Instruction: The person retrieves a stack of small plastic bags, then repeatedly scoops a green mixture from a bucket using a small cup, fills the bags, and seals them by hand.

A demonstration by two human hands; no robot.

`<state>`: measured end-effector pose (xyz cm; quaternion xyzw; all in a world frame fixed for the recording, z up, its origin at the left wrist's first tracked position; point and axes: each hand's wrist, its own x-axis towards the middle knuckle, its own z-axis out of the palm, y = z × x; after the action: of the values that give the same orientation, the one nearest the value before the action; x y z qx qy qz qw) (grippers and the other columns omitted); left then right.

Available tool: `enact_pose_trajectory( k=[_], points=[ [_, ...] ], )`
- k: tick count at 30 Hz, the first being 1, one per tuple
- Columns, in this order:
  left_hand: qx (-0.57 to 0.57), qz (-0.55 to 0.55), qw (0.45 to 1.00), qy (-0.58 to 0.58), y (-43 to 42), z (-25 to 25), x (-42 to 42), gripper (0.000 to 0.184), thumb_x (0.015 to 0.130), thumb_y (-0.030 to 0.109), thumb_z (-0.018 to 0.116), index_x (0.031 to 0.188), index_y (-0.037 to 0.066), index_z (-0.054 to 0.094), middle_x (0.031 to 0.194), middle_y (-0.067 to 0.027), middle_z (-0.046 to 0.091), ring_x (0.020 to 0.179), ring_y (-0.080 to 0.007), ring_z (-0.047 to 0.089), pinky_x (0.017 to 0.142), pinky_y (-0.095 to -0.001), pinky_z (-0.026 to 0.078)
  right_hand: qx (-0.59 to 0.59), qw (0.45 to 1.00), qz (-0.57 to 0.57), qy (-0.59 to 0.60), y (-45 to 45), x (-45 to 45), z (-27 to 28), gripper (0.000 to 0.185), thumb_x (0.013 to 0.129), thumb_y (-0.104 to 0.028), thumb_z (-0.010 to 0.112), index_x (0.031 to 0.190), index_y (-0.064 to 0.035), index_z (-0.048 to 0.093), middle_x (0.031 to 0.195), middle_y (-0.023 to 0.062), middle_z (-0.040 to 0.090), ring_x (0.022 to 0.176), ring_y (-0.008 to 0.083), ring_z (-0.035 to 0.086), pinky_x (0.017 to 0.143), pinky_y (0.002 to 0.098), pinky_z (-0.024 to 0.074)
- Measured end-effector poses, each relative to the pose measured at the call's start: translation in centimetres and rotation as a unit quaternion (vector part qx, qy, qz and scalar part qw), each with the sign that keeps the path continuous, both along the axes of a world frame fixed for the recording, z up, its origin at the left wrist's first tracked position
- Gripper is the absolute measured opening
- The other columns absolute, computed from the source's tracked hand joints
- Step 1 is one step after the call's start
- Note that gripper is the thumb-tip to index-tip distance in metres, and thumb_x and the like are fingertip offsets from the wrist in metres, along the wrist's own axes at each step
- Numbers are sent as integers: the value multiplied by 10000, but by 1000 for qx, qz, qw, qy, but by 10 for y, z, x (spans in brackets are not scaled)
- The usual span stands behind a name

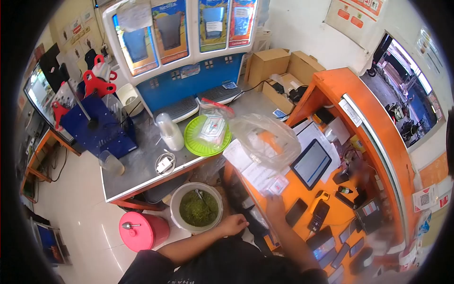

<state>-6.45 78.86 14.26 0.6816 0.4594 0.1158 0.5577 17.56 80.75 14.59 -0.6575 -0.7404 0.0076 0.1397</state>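
Note:
My left hand [234, 224] is in front of my body, just right of a white bucket [176, 215] of chopped green leaves [198, 210] with a metal spoon [198, 193] in it. Its fingers are curled together, and whatever they hold, if anything, is hidden. My right hand [275, 208] is over the orange desk's left edge. Its fingertips meet the lower edge of a small clear plastic packet [278, 184] with red print and look closed on it. Beyond lie paper sheets [241, 158] and a large clear plastic bag [265, 137] with something orange inside.
The orange desk [293, 189] holds a tablet [311, 164] and several phones. On the grey counter [142, 170] are a green plastic lid [194, 142], stacked clear cups [170, 132], a white charger [164, 164] and a drink dispenser [189, 75]. A pink bucket [146, 232] stands on the floor.

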Motion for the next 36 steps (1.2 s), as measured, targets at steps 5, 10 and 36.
enact_pose_trajectory(
  k=[5, 10, 36],
  points=[
    [-69, 13, 997, -38, -20, -9, -30, 336, 941, 365, 684, 1013, 37, 682, 888, -125, 699, 822, -236, 670, 750, -382, 526, -34, 998, -45, 2, -1, -5, 1, 206, 862, -36, 526, 1042, -40, 627, 1022, 180, 606, 1030, 369, 564, 899, 446, 481],
    [-77, 48, 986, -137, -12, 26, -28, 318, 984, 333, 658, 1072, 27, 650, 910, -69, 679, 829, -149, 638, 725, -319, 520, 104, 976, -168, 94, -13, -9, 65, 136, 955, -62, 508, 1029, -17, 614, 1000, 193, 601, 984, 393, 560, 878, 461, 467],
    [-193, 54, 927, -318, -14, 77, -16, 318, 1055, 332, 536, 1210, 57, 579, 1080, -51, 671, 965, -129, 652, 751, -286, 554, -233, 916, 3, 326, -64, -83, 153, 190, 981, -175, 626, 1027, 8, 652, 890, 164, 712, 791, 249, 703, 713, 353, 547]
  ],
)
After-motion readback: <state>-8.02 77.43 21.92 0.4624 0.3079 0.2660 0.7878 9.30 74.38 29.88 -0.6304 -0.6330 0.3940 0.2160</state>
